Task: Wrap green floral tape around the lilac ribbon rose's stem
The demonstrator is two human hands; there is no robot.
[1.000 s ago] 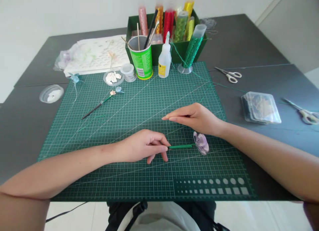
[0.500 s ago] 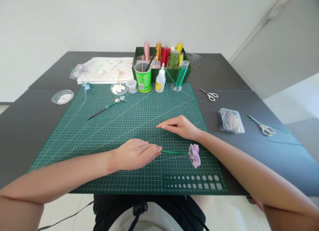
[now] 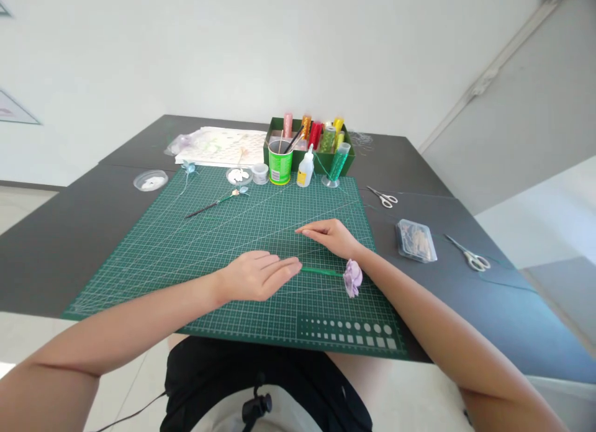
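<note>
A lilac artificial flower [image 3: 352,279] with a thin green-wrapped stem [image 3: 322,271] lies level just over the green cutting mat [image 3: 261,230], its bloom pointing right. My left hand [image 3: 261,274] is closed on the stem's left end, which its fingers hide. Farther from me, my right hand [image 3: 329,234] is pinched, with thumb and fingertips pressed together and pointing left. Whatever lies in that pinch is too small to make out. My right forearm passes close behind the bloom.
At the back, a green box [image 3: 351,162] holds several thread spools, near a green can [image 3: 280,165], glue bottle [image 3: 305,168] and teal spool [image 3: 339,162]. Right are scissors [image 3: 384,197], a clear plastic box [image 3: 416,240] and more scissors [image 3: 470,254]. A dark stick [image 3: 202,209] lies left.
The view has shifted, so the table sits differently in it. My left hand's fingers have straightened somewhat along the stem, and the bloom has turned. The right hand stays pinched.
</note>
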